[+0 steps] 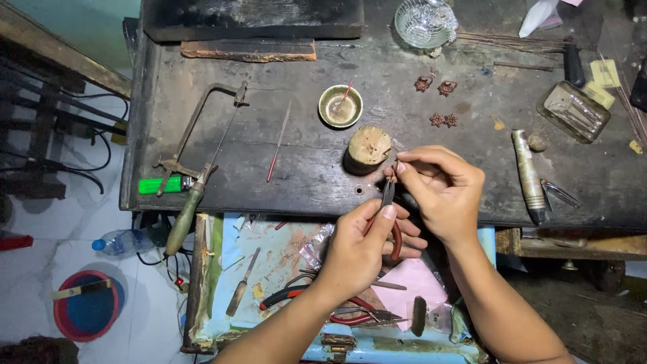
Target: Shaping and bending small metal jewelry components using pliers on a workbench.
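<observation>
Pliers point(389, 202) with red handles sit clenched in the left hand point(360, 249) at the front edge of the dark workbench point(269, 135), tips raised toward the right hand point(441, 192), whose fingertips pinch something too small to make out. Just beside them stands a wooden stump point(368, 148); a brass bowl point(340, 106) lies farther back.
</observation>
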